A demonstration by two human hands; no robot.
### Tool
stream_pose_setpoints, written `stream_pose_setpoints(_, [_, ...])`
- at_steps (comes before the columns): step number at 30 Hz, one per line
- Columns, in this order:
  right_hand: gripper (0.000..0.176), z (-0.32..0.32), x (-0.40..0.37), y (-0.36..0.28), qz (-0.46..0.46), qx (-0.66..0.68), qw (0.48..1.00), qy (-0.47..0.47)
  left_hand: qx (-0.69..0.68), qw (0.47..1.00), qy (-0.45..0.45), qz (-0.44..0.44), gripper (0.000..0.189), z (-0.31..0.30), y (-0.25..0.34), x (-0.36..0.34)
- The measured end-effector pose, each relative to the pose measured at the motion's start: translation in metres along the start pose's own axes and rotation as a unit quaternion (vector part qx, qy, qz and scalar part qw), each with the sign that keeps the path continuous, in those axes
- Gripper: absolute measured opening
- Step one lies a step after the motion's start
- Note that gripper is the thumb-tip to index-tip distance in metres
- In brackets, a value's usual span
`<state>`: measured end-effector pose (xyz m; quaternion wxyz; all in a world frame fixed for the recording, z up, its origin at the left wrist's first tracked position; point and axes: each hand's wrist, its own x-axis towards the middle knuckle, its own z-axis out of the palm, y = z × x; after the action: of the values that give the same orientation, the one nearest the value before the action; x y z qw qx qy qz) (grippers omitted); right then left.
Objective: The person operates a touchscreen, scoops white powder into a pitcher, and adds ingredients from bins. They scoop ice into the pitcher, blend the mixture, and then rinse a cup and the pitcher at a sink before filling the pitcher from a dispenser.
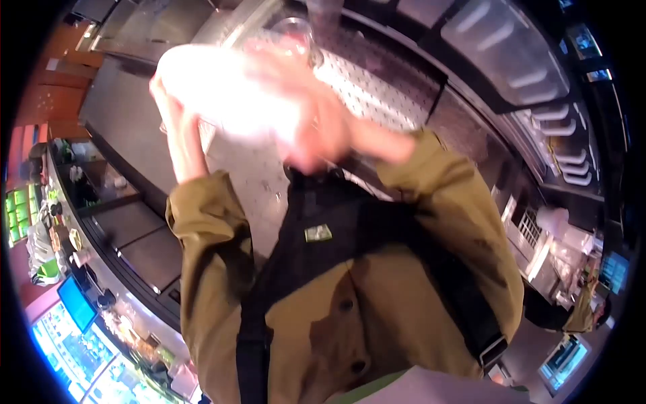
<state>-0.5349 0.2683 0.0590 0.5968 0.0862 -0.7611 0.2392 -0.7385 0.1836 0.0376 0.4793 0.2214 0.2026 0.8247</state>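
A bright white, washed-out thing (229,94) is between my two hands; glare hides its edges and kind. On its left side is my left hand (171,108), bent around it, with the fingertips lost in the glare. My right hand (313,124) is blurred by motion, its fingers curled in against the thing's right side. Just beyond the hands a round clear vessel (295,30) stands at the counter's back, partly covered. Below them lies the wet steel counter (252,192).
A perforated metal drain tray (377,91) extends to the right of my hands. Farther right is a translucent ribbed plastic bin (505,50). At lower left stands a lit monitor (77,303) on a cluttered counter. Another person (582,310) is at the far right.
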Motion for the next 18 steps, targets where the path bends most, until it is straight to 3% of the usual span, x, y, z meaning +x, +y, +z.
stream_pose_setpoints(1, [0.059, -0.004, 0.004, 0.006, -0.031, -0.020, 0.999, -0.031, 0.012, 0.999, -0.045, 0.009, 0.038, -0.004, 0.005, 0.028])
stream_pose_setpoints(2, [0.059, -0.012, -0.002, -0.029, -0.029, 0.000, 0.997, -0.070, 0.021, 0.996, -0.085, 0.010, 0.039, -0.009, 0.005, 0.053])
stream_pose_setpoints(5, [0.058, -0.011, -0.006, -0.027, 0.075, 0.013, 0.992, -0.100, 0.080, 0.993, -0.027, -0.081, 0.046, -0.051, -0.019, 0.075])
stream_pose_setpoints(7, [0.059, -0.019, 0.004, 0.018, 0.290, 0.087, 0.949, -0.087, 0.134, 0.978, 0.051, -0.153, 0.053, -0.090, -0.041, 0.098])
stream_pose_setpoints(8, [0.061, -0.025, 0.008, 0.035, 0.454, 0.157, 0.874, -0.070, 0.162, 0.965, 0.081, -0.190, 0.057, -0.102, -0.042, 0.105])
stream_pose_setpoints(10, [0.063, -0.033, 0.000, 0.041, 0.554, 0.233, 0.799, -0.024, 0.493, 0.829, 0.174, -0.199, 0.074, -0.088, -0.046, 0.066])
stream_pose_setpoints(11, [0.062, -0.033, -0.001, 0.040, 0.619, 0.242, 0.747, -0.009, 0.624, 0.780, 0.029, -0.030, 0.081, -0.073, -0.046, 0.046])
stream_pose_setpoints(12, [0.058, -0.033, 0.002, 0.043, 0.659, 0.274, 0.701, -0.006, 0.711, 0.679, -0.116, 0.141, 0.090, -0.057, -0.044, 0.030])
stream_pose_setpoints(14, [0.052, -0.027, 0.013, 0.049, 0.729, 0.340, 0.594, -0.002, 0.797, 0.506, -0.317, 0.088, 0.111, -0.032, -0.042, 0.023])
stream_pose_setpoints(15, [0.052, -0.015, 0.020, 0.048, 0.750, 0.297, 0.591, 0.022, 0.737, 0.604, -0.303, 0.020, 0.112, -0.033, -0.042, 0.024])
stream_pose_setpoints(17, [0.055, -0.021, 0.042, 0.060, 0.746, 0.173, 0.630, -0.128, 0.575, 0.761, -0.274, -0.128, 0.114, -0.038, -0.048, 0.030])
stream_pose_setpoints(18, [0.058, -0.025, 0.053, 0.066, 0.736, 0.109, 0.637, -0.201, 0.532, 0.782, -0.292, -0.139, 0.113, -0.047, -0.049, 0.035])
